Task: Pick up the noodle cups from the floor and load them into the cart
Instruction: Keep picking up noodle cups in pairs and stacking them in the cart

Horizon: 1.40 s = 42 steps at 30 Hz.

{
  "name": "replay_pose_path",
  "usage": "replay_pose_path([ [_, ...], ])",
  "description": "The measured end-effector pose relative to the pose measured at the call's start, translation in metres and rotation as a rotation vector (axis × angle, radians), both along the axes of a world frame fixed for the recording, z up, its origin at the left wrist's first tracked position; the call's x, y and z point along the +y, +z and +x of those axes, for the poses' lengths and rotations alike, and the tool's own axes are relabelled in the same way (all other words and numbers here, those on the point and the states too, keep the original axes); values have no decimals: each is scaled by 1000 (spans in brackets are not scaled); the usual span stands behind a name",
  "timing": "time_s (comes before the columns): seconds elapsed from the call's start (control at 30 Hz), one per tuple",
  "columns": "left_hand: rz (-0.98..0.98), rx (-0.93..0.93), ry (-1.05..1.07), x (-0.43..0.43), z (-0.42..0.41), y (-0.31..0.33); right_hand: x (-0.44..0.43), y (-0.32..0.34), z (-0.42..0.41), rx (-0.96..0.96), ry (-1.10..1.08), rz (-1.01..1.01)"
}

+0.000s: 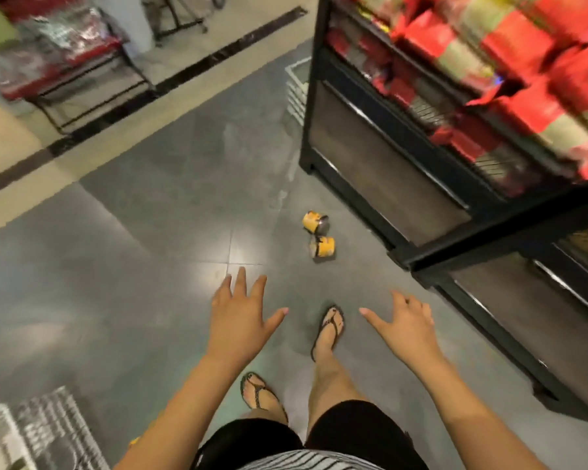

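Two yellow noodle cups lie on their sides on the grey tiled floor, one (315, 224) just beyond the other (323, 247), close to the foot of a dark shelf unit. My left hand (241, 308) is stretched out in front of me with fingers spread, holding nothing. My right hand (403, 322) is also out in front, fingers relaxed and empty. Both hands are well short of the cups, above the floor. A corner of a wire cart (31, 432) shows at the bottom left.
A dark shelf unit (404, 157) stacked with red packages runs along the right. A red-topped display rack (68, 62) stands at the far left. My sandalled feet (328, 329) are on the grey tiles between my hands.
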State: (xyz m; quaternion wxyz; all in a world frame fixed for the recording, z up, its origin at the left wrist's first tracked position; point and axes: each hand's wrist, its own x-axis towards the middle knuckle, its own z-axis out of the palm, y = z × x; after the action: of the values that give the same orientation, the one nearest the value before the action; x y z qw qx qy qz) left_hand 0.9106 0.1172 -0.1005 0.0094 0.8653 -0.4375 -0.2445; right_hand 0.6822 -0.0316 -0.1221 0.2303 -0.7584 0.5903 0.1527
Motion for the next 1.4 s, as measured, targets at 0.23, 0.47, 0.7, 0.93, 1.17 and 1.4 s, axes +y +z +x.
replay_pose_path([
  [0.23, 58, -11, -103, -104, -22, -12, -82, -19, -26, 31, -50, 79],
  [0.47, 163, 7, -121, -179, -31, -46, -155, -43, -28, 123, 45, 132],
  [0.7, 286, 18, -83, -226, -3, -121, -198, -114, 5, 130, 35, 279],
  [0.93, 288, -7, -142, -294, 42, -281, -242, -271, 56, 111, 77, 320],
  [1.17, 128, -91, -202, -363, 84, -524, -295, -501, 112, 47, 185, 241],
  [1.4, -135, -92, -208, -420, 123, -698, -327, -674, 156, 5, 367, 72],
])
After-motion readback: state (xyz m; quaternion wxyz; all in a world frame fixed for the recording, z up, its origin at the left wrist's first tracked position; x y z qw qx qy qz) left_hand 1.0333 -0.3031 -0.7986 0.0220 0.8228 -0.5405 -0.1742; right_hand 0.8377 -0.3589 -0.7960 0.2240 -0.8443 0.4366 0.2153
